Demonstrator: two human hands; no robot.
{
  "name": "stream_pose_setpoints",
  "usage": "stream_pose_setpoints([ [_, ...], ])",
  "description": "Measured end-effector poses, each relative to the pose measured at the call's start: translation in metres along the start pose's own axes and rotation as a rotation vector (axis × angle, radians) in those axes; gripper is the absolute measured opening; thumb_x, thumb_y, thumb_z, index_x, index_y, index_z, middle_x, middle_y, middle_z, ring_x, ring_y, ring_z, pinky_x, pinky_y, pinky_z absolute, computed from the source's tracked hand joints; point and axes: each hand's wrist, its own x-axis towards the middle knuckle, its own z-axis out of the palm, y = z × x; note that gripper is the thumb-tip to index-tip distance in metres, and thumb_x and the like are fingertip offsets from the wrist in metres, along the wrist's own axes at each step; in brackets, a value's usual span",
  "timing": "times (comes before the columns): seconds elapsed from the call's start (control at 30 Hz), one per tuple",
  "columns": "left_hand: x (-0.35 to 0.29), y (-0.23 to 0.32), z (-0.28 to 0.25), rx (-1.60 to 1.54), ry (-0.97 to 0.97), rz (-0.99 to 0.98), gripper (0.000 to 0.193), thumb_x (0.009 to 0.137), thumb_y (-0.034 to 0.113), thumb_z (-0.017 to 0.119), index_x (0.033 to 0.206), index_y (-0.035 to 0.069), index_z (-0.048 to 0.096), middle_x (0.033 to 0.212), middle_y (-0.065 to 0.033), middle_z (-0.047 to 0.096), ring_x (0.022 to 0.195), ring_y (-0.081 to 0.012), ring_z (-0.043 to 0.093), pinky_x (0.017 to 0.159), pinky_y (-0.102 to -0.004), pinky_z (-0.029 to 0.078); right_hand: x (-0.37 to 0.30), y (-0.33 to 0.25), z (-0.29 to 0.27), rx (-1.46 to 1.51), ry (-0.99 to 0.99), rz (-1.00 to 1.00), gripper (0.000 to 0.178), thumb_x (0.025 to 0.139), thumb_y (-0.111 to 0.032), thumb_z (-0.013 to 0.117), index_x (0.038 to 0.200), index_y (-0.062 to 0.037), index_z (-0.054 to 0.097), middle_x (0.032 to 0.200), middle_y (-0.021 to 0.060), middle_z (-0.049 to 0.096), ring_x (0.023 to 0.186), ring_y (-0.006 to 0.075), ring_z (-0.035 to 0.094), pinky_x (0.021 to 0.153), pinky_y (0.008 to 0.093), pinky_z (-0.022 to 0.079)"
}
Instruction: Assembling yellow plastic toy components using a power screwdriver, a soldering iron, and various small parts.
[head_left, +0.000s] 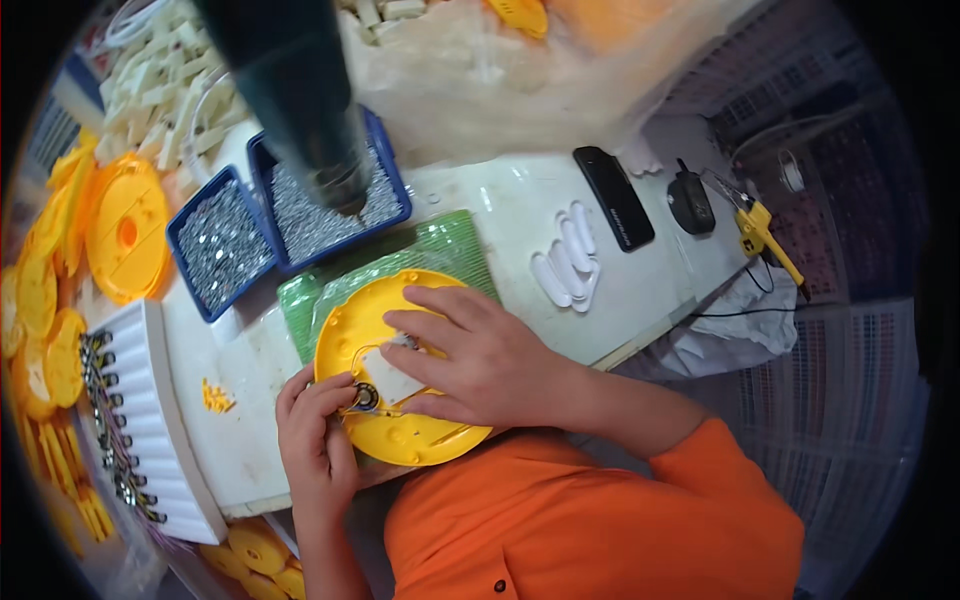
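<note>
A round yellow plastic shell [430, 440] lies hollow side up on a green wrapped pad [460, 245] at the table's near edge. Inside it sits a white flat part [388, 374] with thin wires. My left hand [318, 425] is at the shell's left rim, fingers closed on a small round black part with a metallic ring [367, 397]. Over the shell's right side, my right hand [490, 360] lies with fingers spread, their tips on the white part and the shell. What is under its palm is hidden.
A dark power screwdriver [300, 100] hangs over two blue bins of small screws [225, 250]. A white ribbed tray [165, 420] with wired parts and yellow shells [128, 230] stand left. A black phone [615, 200], white plastic pieces [568, 258] and a yellow glue gun [765, 240] lie right.
</note>
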Motion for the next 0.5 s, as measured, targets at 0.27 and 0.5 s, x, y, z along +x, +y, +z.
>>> stream_pose_setpoints([
  [0.27,0.001,-0.003,0.004,-0.024,-0.041,-0.003,0.037,0.08,-0.012,0.043,0.106,0.001,0.066,0.117,-0.0148,0.071,0.127,-0.0384,0.055,0.113,-0.0468,0.04,-0.013,0.035,-0.023,0.013,0.115,0.093,0.031,0.089,-0.025,0.074,0.113,-0.0057,0.071,0.123,0.0124,0.066,0.12,0.0343,0.06,0.103,0.0457,0.048],
  [0.5,-0.022,-0.029,0.029,-0.292,0.205,-0.063,0.055,0.092,-0.008,0.04,0.145,0.0,0.045,0.14,-0.0177,0.056,0.132,-0.0277,0.052,0.115,-0.0417,0.04,-0.07,0.111,-0.073,-0.384,-0.001,0.912,0.025,0.089,-0.017,0.07,0.109,-0.0025,0.07,0.101,0.0141,0.068,0.093,0.0352,0.067,0.082,0.0426,0.054],
])
